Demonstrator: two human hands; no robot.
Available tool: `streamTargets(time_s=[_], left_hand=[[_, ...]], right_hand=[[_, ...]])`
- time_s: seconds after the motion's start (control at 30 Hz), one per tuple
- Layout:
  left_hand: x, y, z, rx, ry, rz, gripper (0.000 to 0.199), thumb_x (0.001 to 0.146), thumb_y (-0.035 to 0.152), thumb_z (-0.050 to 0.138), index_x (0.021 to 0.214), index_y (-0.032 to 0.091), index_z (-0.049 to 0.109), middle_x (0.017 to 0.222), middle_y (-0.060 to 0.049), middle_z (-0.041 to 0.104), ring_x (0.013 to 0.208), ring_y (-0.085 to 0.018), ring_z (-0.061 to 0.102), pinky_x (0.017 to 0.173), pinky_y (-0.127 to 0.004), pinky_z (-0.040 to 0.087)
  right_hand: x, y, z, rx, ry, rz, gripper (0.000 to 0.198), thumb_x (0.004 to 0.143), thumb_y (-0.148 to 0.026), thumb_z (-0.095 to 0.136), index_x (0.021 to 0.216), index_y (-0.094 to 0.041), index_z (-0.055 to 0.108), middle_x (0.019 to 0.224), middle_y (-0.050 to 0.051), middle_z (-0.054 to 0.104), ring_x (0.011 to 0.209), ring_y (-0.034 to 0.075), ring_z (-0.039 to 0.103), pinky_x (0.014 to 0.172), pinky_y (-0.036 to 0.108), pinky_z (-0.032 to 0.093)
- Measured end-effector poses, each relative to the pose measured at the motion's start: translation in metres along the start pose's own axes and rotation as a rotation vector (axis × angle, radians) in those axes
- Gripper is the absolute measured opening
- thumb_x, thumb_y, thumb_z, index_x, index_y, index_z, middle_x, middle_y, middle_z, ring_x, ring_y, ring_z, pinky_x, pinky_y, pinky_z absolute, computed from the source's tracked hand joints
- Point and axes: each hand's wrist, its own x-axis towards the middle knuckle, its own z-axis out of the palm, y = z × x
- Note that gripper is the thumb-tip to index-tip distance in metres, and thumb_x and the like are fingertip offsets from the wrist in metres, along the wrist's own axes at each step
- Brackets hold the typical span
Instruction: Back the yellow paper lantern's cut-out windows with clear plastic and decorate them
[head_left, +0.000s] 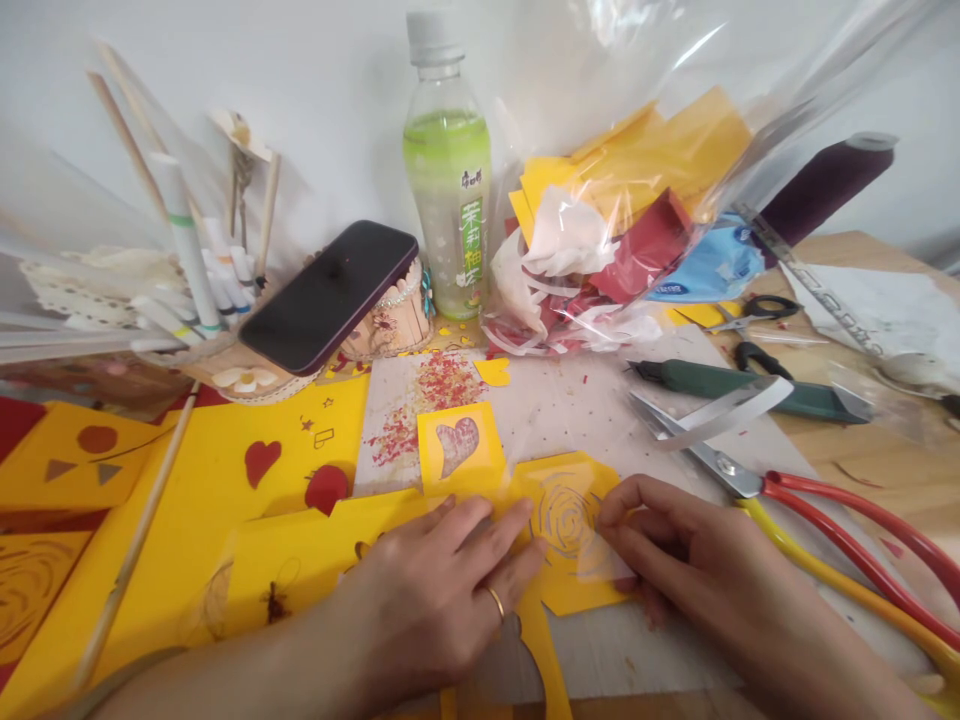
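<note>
In the head view, a yellow paper piece (574, 590) with a spiral of cut lines lies between my hands, and a clear glossy patch covers part of it. My left hand (457, 570), with a ring on one finger, lies flat with fingers stretched out, their tips on the left edge of that piece. Thumb and fingers of my right hand (667, 540) are pinched together at its right edge; what they hold is hidden. Just above my left fingers sits a yellow square (480, 470) with a heart-shaped cutout (456, 446). A yellow strip with curved cutouts (551, 660) runs below my left hand.
Red-and-yellow-handled scissors (742, 478) and a green cutter (750, 390) lie right. Behind stand a drink bottle (446, 200), a bag of paper scraps (600, 250) and a phone (330, 295) leaning on baskets. Left are yellow sheets (195, 480), red cutouts (262, 463) and a stick (139, 540).
</note>
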Motion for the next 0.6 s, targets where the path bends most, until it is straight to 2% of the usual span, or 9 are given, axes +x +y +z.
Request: streamTargets(time_s=[0.2, 0.6], left_hand=[[0.0010, 0.0009, 0.0003, -0.012, 0.019, -0.030, 0.037, 0.095, 0.018, 0.028, 0.107, 0.017, 0.063, 0.114, -0.005, 0.064, 0.086, -0.019, 0.060, 0.064, -0.030, 0.054], [0.0007, -0.0007, -0.0016, -0.015, 0.003, -0.003, 0.039, 0.095, 0.016, 0.026, 0.107, 0.016, 0.063, 0.113, -0.006, 0.065, 0.087, -0.020, 0.060, 0.065, -0.030, 0.055]], right_hand=[[0.0006, 0.0007, 0.0000, -0.044, -0.014, -0.004, 0.008, 0.081, -0.027, 0.048, 0.075, -0.022, 0.051, 0.049, -0.006, 0.056, 0.041, 0.010, 0.054, 0.040, 0.019, 0.036], [0.0031, 0.0018, -0.0013, -0.039, -0.039, 0.004, 0.005, 0.081, -0.023, 0.048, 0.076, -0.022, 0.050, 0.050, -0.006, 0.056, 0.040, 0.009, 0.053, 0.040, 0.018, 0.034]])
